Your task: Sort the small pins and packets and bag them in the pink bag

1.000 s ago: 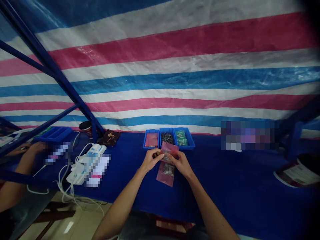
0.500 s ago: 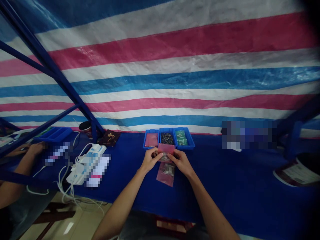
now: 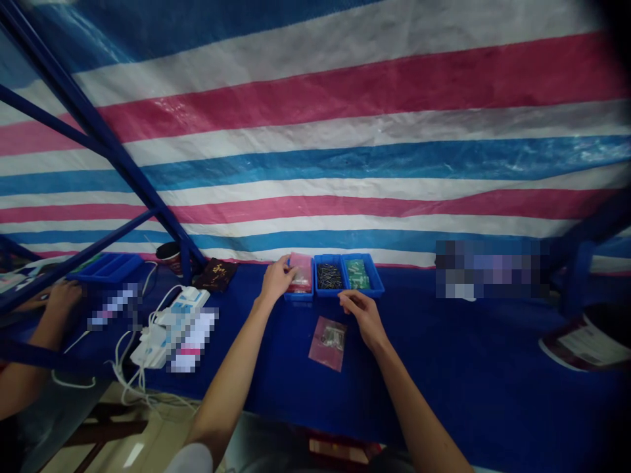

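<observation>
My left hand (image 3: 279,280) is at the left blue bin (image 3: 298,297), its fingers closed on a pink bag (image 3: 302,270) over that bin. Just in front of the right bin, my right hand (image 3: 362,313) has its fingers curled together, and whatever may be between the fingertips is too small to tell. A second pink bag (image 3: 327,343) with small metal parts showing through lies flat on the blue table. Dark screws (image 3: 329,276) fill the middle bin. Small green packets (image 3: 357,273) are in the right bin.
To the left lie a white power strip (image 3: 170,328) with cables, a dark packet (image 3: 215,274) and a cup (image 3: 169,256). Another person's hand (image 3: 64,299) is at the far left beside a blue tray (image 3: 107,266). A large round container (image 3: 591,338) stands at the right.
My left hand has moved up and left to the left bin with the pink bag. My right hand has let go of that bag and shifted slightly right.
</observation>
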A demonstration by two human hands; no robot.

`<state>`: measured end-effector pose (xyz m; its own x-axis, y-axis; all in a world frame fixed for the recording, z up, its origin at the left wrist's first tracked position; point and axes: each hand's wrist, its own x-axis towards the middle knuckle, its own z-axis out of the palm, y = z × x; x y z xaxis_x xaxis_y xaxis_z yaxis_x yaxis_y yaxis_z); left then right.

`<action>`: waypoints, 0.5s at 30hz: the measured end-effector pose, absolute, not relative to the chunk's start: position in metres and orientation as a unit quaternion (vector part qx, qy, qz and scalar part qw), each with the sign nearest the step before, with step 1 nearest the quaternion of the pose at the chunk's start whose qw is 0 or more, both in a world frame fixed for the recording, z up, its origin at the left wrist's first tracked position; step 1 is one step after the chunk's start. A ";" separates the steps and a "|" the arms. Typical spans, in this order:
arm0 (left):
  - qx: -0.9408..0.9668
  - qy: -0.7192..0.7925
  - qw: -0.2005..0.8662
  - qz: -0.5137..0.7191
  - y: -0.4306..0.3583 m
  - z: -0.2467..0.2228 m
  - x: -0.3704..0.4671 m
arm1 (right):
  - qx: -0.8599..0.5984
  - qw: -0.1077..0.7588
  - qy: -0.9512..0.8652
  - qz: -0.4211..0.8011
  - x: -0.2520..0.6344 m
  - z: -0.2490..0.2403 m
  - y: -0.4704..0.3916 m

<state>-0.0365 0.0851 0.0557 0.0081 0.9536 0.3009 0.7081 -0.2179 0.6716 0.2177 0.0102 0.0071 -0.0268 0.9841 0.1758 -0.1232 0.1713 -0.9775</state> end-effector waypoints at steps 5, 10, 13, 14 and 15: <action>0.747 0.626 0.017 0.221 0.081 0.055 -0.035 | -0.419 0.559 -0.520 0.493 0.217 0.008 0.010; 0.787 0.571 -0.010 0.233 0.078 0.069 -0.019 | -0.431 0.553 -0.522 0.486 0.218 0.007 0.012; 0.816 0.553 0.056 0.158 0.082 0.073 -0.009 | -0.452 0.514 -0.558 0.470 0.222 0.003 0.013; 0.819 0.555 0.076 0.128 0.084 0.073 -0.008 | -0.457 0.490 -0.581 0.463 0.223 0.002 0.014; 0.819 0.557 0.092 0.102 0.085 0.073 -0.007 | -0.461 0.460 -0.610 0.452 0.225 0.001 0.014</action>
<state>-0.0065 0.0847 0.0731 0.3584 0.9313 0.0645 0.8937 -0.3622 0.2647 0.2245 0.0141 0.0011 -0.1514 0.9779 0.1444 0.1462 0.1666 -0.9751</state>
